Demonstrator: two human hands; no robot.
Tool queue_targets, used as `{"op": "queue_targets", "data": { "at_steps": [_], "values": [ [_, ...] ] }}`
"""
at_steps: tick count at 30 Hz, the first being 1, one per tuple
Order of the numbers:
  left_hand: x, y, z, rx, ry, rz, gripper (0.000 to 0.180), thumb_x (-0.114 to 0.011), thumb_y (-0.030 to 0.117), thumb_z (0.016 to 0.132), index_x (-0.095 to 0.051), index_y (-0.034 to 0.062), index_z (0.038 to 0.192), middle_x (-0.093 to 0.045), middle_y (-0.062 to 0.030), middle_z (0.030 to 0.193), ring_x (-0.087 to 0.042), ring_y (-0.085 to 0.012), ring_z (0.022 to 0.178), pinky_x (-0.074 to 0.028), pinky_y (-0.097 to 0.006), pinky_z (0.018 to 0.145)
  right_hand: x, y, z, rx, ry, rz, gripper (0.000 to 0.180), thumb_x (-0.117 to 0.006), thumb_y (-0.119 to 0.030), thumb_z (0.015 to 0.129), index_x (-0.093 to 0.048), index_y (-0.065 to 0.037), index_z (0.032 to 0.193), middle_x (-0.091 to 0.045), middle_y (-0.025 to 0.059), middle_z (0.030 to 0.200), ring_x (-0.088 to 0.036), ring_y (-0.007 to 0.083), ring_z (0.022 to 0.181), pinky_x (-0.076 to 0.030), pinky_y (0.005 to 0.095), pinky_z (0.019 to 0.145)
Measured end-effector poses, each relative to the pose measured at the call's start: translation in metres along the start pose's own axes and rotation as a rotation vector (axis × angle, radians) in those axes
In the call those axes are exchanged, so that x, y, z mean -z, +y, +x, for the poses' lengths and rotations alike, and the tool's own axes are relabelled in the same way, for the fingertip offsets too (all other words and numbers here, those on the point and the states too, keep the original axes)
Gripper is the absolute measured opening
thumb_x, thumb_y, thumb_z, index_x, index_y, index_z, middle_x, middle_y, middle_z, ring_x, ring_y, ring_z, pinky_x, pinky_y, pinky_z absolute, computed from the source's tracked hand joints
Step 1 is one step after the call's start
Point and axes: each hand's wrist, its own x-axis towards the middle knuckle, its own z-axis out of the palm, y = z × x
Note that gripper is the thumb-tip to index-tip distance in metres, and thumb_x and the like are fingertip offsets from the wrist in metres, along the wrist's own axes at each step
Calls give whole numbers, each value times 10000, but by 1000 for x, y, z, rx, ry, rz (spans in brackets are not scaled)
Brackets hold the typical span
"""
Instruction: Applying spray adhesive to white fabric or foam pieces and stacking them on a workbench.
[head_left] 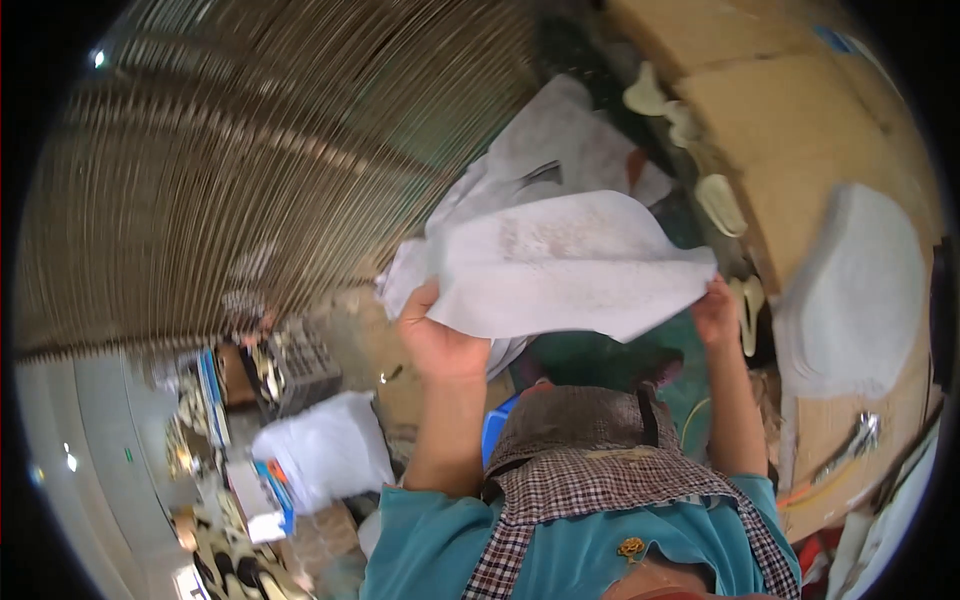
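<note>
A thin white sheet (pixel 570 295) with greyish-brown smudges across its upper part is stretched between my two hands. My left hand (pixel 447 343) is closed on its near left corner, the thumb lying over the edge. At the opposite side my right hand (pixel 714 314) pinches the right corner; some of its fingers are hidden. Beyond and below the held sheet lies a heap of more white sheets (pixel 555 125), with a dark strip-like thing (pixel 541 174) on top. To the right, a stack of curved white sheets (pixel 855 300) rests on the workbench (pixel 750 130).
Cream sole-shaped pieces (pixel 720 205) line the bench's near edge. A metal tool with a hose (pixel 857 443) lies behind the stack. On the left rise the bars of a slatted rack (pixel 220 190). A full white sack (pixel 335 450) and a grey crate (pixel 303 368) stand lower left.
</note>
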Motion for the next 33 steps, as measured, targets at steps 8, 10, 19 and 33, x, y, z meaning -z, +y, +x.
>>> {"op": "queue_targets", "data": {
  "at_steps": [8,10,19,33],
  "values": [
    [292,136,73,67,471,96,326,-463,56,780,-483,-95,1068,-558,-189,1062,-557,-296,978,-441,-408,889,-89,129,80,-199,-4,-552,407,-454,-84,738,-465,-52,1144,-569,75,1054,-565,201,909,-467,318,811],
    [357,168,114,128,554,49,305,-469,47,779,-489,-82,1054,-567,-168,1029,-570,-296,930,-463,-409,861,-100,180,117,-233,56,-586,407,-455,-79,739,-462,-66,1146,-569,64,1020,-567,198,891,-471,315,778],
    [585,410,140,-266,544,304,306,-483,148,786,-513,41,1071,-540,-85,1100,-513,-264,1009,-389,-426,908,-186,478,200,-402,-24,-527,487,-528,27,730,-397,-68,1189,-547,85,851,-574,202,770,-498,342,676],
    [565,201,119,173,766,516,446,-518,352,833,-424,125,1205,-485,-52,1195,-496,-296,997,-380,-410,857,-70,255,93,-30,51,-1336,290,-616,-102,763,-542,-13,1029,-606,93,793,-569,149,720,-474,294,640]
  ]
}}
